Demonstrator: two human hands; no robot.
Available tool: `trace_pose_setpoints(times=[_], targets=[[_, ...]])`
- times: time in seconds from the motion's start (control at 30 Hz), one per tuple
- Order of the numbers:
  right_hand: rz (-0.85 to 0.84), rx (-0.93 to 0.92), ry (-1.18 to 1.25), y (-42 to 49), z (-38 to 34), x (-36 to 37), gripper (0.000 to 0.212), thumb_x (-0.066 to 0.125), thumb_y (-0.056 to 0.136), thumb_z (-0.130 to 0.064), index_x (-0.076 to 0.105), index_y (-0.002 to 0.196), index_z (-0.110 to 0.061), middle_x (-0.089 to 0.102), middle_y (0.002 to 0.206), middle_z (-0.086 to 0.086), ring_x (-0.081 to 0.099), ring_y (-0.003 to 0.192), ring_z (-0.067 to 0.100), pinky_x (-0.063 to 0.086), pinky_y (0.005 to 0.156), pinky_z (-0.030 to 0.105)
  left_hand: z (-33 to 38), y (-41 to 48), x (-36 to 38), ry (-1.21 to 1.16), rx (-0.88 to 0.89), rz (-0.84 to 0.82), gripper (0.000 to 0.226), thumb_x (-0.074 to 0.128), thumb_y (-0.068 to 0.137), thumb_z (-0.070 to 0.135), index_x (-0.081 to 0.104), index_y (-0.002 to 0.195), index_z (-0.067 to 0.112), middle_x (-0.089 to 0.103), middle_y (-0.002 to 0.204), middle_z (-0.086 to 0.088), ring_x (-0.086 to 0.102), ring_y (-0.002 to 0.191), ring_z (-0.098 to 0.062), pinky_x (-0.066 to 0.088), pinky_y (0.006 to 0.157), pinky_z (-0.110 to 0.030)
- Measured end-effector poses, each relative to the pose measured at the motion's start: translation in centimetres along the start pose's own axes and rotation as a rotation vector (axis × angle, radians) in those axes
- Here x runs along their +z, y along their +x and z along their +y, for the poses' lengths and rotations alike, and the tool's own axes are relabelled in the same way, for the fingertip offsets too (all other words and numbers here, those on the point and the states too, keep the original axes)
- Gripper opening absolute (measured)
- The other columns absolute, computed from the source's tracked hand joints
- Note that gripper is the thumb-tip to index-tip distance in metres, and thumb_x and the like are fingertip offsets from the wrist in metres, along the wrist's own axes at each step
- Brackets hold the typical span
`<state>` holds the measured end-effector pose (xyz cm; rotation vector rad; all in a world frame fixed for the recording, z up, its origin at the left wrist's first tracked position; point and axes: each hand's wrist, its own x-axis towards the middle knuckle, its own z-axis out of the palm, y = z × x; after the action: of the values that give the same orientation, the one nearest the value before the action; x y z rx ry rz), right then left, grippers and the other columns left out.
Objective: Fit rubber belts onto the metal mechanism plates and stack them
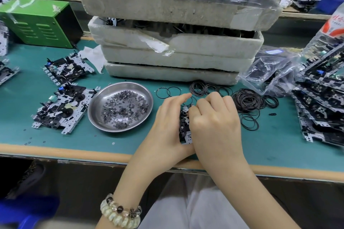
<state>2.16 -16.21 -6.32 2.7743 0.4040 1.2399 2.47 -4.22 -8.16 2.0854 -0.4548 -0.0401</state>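
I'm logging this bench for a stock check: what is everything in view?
Held plate: one, silver and black, between both hands.
Rubber belts: many, black, loose on the mat right of the hands.
Plates at left: two whole, silver and black, left of the dish.
Plate stack: several, silver and black, right edge.
Dish: one, silver, left of the hands.
Washers: many, dark, in the dish.
Foam trays: several stacked, white, behind the belts.
Box: one, green, back left.
Bag: one, clear, right of the foam trays.
Bottle: one, clear with red label, far right.
Mat: one, teal, on the bench.
Bracelet: one, cream beads, left wrist.
Left hand: one, grips the held plate.
Right hand: one, fingers curled on its top end.
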Motion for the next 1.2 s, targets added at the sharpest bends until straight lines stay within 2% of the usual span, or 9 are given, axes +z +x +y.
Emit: trace_pose_setpoints(times=[0.13, 0.4, 0.67, 0.83, 0.9, 0.97, 1.03, 1.13, 1.2], targets=[[-0.009, 0.012, 0.022, -0.2, -0.2, 0.0, 0.029, 0.047, 0.072, 0.014, 0.053, 0.055, -0.008, 0.047, 0.054, 0.009, 0.05, 0.056, 0.024, 0.035, 0.054, 0.034, 0.0, 0.0, 0.0, 0.002, -0.002, 0.0, 0.091, 0.082, 0.073, 0.013, 0.033, 0.149, 0.023, 0.035, 0.145, 0.009, 0.033, 0.139, -0.007, 0.029, 0.113, -0.021], [-0.046, 0.069, 0.023, 0.0, -0.8, -0.3, 0.03, 0.046, 0.07, 0.015, 0.05, 0.054, -0.01, 0.044, 0.053, 0.008, 0.047, 0.053, 0.024, 0.029, 0.055, 0.032, 0.0, 0.0, 0.1, 0.027, 0.011, -0.003, 0.088, 0.08, 0.075, 0.008, 0.034, 0.148, 0.021, 0.036, 0.144, 0.007, 0.035, 0.137, -0.009, 0.03, 0.113, -0.022], [-0.101, 0.101, 0.045, 0.0, -1.1, -0.7, 0.028, 0.054, 0.065, 0.015, 0.05, 0.053, -0.01, 0.045, 0.051, 0.008, 0.048, 0.053, 0.024, 0.031, 0.054, 0.032, -0.2, 0.0, 0.1, 0.041, 0.027, -0.004, 0.087, 0.079, 0.075, 0.009, 0.034, 0.149, 0.021, 0.036, 0.144, 0.007, 0.035, 0.137, -0.01, 0.031, 0.113, -0.025], [-0.258, 0.2, 0.2, 0.4, -0.4, -1.2, 0.026, 0.076, 0.047, 0.006, 0.055, 0.049, -0.009, 0.051, 0.048, 0.008, 0.052, 0.055, 0.027, 0.036, 0.052, 0.029, -0.3, 0.1, 0.2, 0.045, 0.034, 0.004, 0.087, 0.08, 0.074, 0.014, 0.035, 0.148, 0.022, 0.037, 0.143, 0.007, 0.036, 0.137, -0.011, 0.033, 0.113, -0.028], [-0.357, 0.272, 0.239, 0.9, 0.1, -1.5, 0.018, 0.078, 0.056, -0.001, 0.061, 0.054, -0.007, 0.057, 0.055, 0.008, 0.054, 0.065, 0.029, 0.031, 0.056, 0.028, -0.4, 0.1, 0.2, 0.05, 0.038, 0.011, 0.088, 0.082, 0.073, 0.019, 0.036, 0.148, 0.023, 0.037, 0.142, 0.008, 0.037, 0.136, -0.01, 0.033, 0.111, -0.026], [-0.494, 0.307, 0.19, 1.4, 0.7, -1.2, 0.006, 0.066, 0.08, -0.015, 0.071, 0.077, -0.011, 0.065, 0.076, 0.003, 0.051, 0.088, 0.025, 0.031, 0.065, 0.028, -0.3, 0.1, 0.3, 0.051, 0.045, 0.014, 0.089, 0.084, 0.072, 0.023, 0.037, 0.147, 0.022, 0.038, 0.141, 0.008, 0.037, 0.134, -0.009, 0.032, 0.11, -0.02], [-0.546, 0.318, 0.225, 1.6, 1.3, -0.9, 0.019, 0.055, 0.091, -0.025, 0.072, 0.094, -0.018, 0.066, 0.09, -0.002, 0.045, 0.103, 0.02, 0.038, 0.074, 0.029, -0.3, 0.1, 0.3, 0.046, 0.044, 0.016, 0.089, 0.085, 0.072, 0.027, 0.037, 0.147, 0.02, 0.038, 0.14, 0.008, 0.038, 0.134, -0.009, 0.033, 0.109, -0.019], [-0.534, 0.311, 0.227, 1.8, 1.3, -1.1, 0.016, 0.06, 0.089, -0.024, 0.073, 0.093, -0.016, 0.066, 0.089, 0.0, 0.046, 0.103, 0.022, 0.041, 0.077, 0.033, -0.3, 0.2, 0.3, 0.049, 0.045, 0.018, 0.089, 0.085, 0.071, 0.029, 0.038, 0.146, 0.019, 0.039, 0.139, 0.006, 0.038, 0.134, -0.01, 0.034, 0.109, -0.021], [-0.461, 0.261, 0.194, 1.7, 1.0, -1.2, 0.002, 0.072, 0.076, -0.011, 0.073, 0.075, -0.01, 0.065, 0.073, 0.003, 0.051, 0.087, 0.027, 0.041, 0.068, 0.034, -0.3, 0.2, 0.3, 0.044, 0.041, 0.016, 0.089, 0.085, 0.072, 0.026, 0.037, 0.147, 0.02, 0.039, 0.14, 0.007, 0.038, 0.134, -0.01, 0.034, 0.109, -0.02]])
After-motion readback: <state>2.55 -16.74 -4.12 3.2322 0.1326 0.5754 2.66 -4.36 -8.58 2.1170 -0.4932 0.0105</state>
